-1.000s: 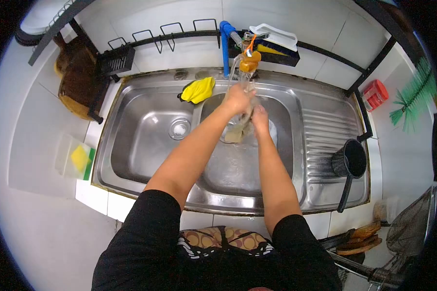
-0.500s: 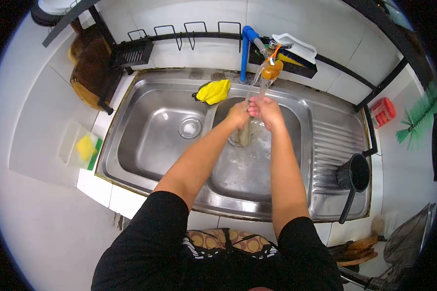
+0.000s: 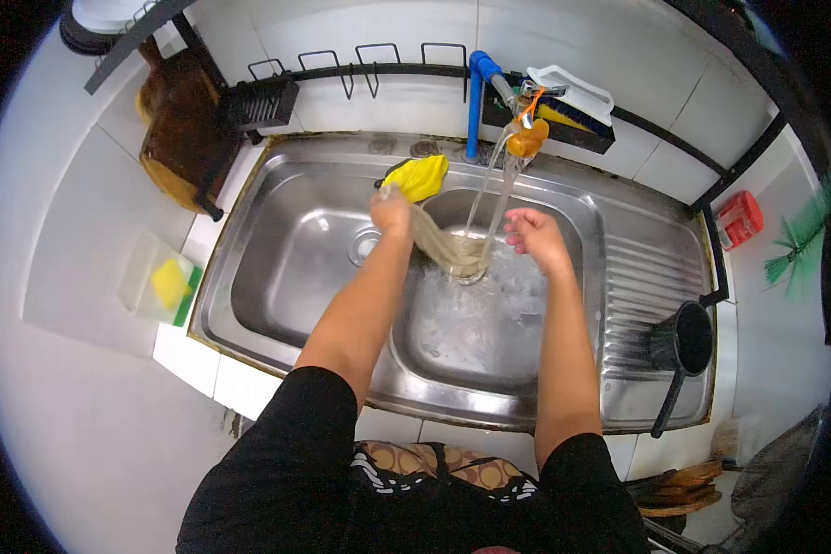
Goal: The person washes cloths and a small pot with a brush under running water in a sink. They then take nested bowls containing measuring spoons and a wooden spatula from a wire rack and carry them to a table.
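Observation:
My left hand (image 3: 391, 212) is closed on a wet, pale greenish cloth (image 3: 439, 242) above the divider between the basins. The cloth trails down to the right, blurred by motion, to the drain of the right basin (image 3: 462, 351). My right hand (image 3: 534, 235) is apart from it over the right side of that basin, its fingers loosely curled with nothing visible in them. Water runs from the tap (image 3: 526, 115), which has an orange piece on its spout, and falls between my hands. Just behind my left hand lies a yellow cloth (image 3: 419, 178).
The left basin (image 3: 286, 268) is beside the divider. A black dipper (image 3: 685, 340) rests on the ridged drainboard (image 3: 626, 286). A clear box with a sponge (image 3: 168, 283) stands at the left, and a black rack (image 3: 388, 68) runs along the back wall.
My hands were together under the water and have moved apart. My left hand has moved left with the cloth, while my right hand has moved right, off the cloth.

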`<state>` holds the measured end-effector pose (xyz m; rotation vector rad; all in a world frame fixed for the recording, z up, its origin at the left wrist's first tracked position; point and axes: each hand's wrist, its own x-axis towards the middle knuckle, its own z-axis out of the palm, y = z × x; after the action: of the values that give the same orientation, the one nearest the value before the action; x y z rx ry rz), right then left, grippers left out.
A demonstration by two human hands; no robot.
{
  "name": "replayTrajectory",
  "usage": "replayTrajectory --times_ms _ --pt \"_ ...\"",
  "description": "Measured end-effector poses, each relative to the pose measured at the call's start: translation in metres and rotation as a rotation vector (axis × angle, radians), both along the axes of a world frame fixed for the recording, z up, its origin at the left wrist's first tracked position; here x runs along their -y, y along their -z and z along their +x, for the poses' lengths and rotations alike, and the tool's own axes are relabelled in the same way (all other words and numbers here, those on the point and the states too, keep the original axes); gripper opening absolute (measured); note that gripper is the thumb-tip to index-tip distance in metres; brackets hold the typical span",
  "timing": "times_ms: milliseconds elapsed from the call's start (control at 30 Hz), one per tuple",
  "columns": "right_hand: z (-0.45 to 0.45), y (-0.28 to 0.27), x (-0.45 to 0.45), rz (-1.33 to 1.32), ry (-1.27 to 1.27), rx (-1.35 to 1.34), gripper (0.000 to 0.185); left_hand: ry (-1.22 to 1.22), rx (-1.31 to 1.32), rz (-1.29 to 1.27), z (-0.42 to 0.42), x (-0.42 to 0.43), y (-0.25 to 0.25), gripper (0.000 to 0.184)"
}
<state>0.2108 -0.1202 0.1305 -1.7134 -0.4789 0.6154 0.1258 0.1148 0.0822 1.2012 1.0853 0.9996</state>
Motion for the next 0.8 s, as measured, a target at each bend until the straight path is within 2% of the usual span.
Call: replayTrajectory --times_ms 33,133,233,333,367,433,467,567,667,767,800 --pt "-0.003 0.004 -0.003 0.004 0.007 -0.027 0.023 -0.070 0.021 -0.083 -0.006 -0.006 -0.004 0.036" --pt "-0.008 0.015 -0.015 0.090 0.022 -0.102 0.025 -0.064 0.010 -0.393 0.006 -0.030 0.005 0.048" --pt "-0.007 0.022 -0.024 0.139 0.105 -0.247 0.024 -0.037 0.059 -0.352 0.018 -0.044 0.026 0.050" --pt "0.000 0.023 -0.031 0.209 0.113 -0.310 0.021 -0.022 0.144 -0.098 0.022 -0.040 0.038 0.042" --pt "0.003 0.024 -0.034 0.228 0.107 -0.331 0.022 0.117 0.101 0.025 0.021 -0.036 0.041 0.038" --pt "0.002 0.019 -0.039 0.156 0.050 -0.072 0.024 0.404 0.007 0.270 0.007 0.000 0.003 0.029" --pt "0.002 0.017 -0.040 0.116 0.023 0.056 0.026 0.545 -0.017 0.467 0.004 0.017 -0.009 0.019" --pt "0.009 0.028 -0.042 0.053 0.007 0.840 0.031 0.909 -0.022 0.420 0.003 0.054 -0.028 0.020" --pt "0.019 0.043 -0.038 0.103 0.045 0.581 0.024 0.926 0.056 0.500 0.017 0.068 -0.028 0.020" --pt "0.016 0.037 -0.025 0.146 0.124 0.437 0.017 0.945 -0.092 0.716 0.008 0.081 -0.070 0.020" --pt "0.017 0.038 -0.023 0.167 0.163 0.412 0.016 0.971 -0.126 0.697 0.010 0.082 -0.070 0.021"
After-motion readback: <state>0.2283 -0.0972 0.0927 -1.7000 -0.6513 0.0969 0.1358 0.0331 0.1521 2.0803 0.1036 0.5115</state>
